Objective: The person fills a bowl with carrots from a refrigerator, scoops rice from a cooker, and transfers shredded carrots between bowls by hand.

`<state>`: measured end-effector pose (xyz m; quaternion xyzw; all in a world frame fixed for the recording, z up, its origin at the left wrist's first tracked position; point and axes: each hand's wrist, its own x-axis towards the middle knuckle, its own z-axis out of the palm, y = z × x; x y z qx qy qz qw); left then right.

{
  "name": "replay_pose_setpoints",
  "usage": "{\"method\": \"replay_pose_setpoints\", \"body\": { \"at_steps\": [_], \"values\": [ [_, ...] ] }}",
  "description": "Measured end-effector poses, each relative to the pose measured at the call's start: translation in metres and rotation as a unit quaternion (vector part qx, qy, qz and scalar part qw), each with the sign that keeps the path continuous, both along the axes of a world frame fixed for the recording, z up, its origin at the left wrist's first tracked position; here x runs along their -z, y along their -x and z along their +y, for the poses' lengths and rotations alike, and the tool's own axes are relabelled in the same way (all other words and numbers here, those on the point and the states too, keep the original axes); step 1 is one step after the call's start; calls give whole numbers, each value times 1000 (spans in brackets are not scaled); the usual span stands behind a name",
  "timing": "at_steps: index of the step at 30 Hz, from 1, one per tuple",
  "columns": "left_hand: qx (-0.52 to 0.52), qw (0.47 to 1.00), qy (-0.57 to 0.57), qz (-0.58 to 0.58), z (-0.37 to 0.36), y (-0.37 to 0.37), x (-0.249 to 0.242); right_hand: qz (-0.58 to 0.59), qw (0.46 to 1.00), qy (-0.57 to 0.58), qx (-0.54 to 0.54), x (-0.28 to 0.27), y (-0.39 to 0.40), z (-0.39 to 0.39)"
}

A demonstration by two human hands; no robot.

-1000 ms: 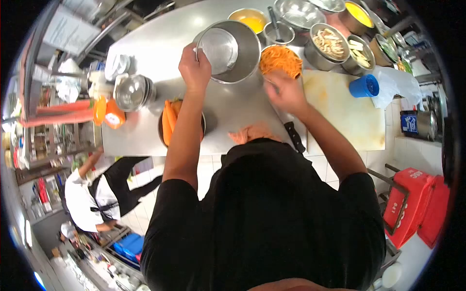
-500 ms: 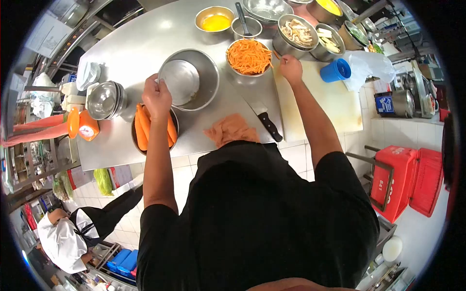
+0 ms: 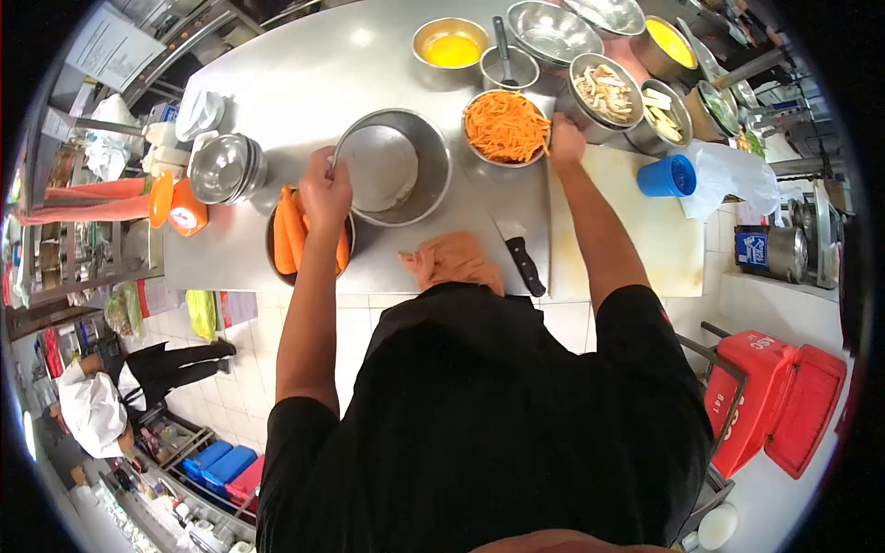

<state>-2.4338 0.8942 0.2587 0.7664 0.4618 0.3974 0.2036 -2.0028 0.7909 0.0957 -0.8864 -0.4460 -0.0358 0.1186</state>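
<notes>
My left hand is closed on the edge of a round metal dish, which leans inside a large steel bowl. Below that hand, whole peeled carrots stand in a round metal pot, partly hidden by my forearm. My right hand is closed at the right rim of a bowl heaped with shredded carrot. A carrot strip shows at its fingertips. Between my arms lie an orange cloth and a black-handled knife.
A pale cutting board lies under my right forearm, with a blue cup on it. Behind are a pan of yellow liquid and a pot of sliced pieces. Stacked bowls and an orange scale stand left. A co-worker is at lower left.
My right hand has moved from beside the mushroom-coloured slices' pot to the shredded carrot bowl's rim, carrying a carrot strip. My left hand keeps its grip on the dish. The view has shifted.
</notes>
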Motion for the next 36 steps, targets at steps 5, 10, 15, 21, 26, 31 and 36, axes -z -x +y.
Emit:
{"method": "replay_pose_setpoints", "body": {
  "at_steps": [5,10,15,21,26,31,36],
  "values": [
    [-5,1000,-1,-8,6,2,9,57,991,-121,23,0,4,-9],
    [-6,1000,6,-19,8,5,14,182,904,-374,97,-19,27,-35],
    [-24,998,44,-24,13,10,23,194,887,-415,-62,-89,67,-32],
    [-6,999,39,-33,22,8,28,150,906,-360,-165,-126,112,-31],
    [-32,995,93,-19,30,14,32,258,853,-53,-451,-82,225,-104],
    [0,994,93,-50,31,16,37,270,888,44,-370,-52,256,-115],
    [-5,996,80,-34,31,14,31,577,785,2,-225,-113,223,-108]
  ]
}}
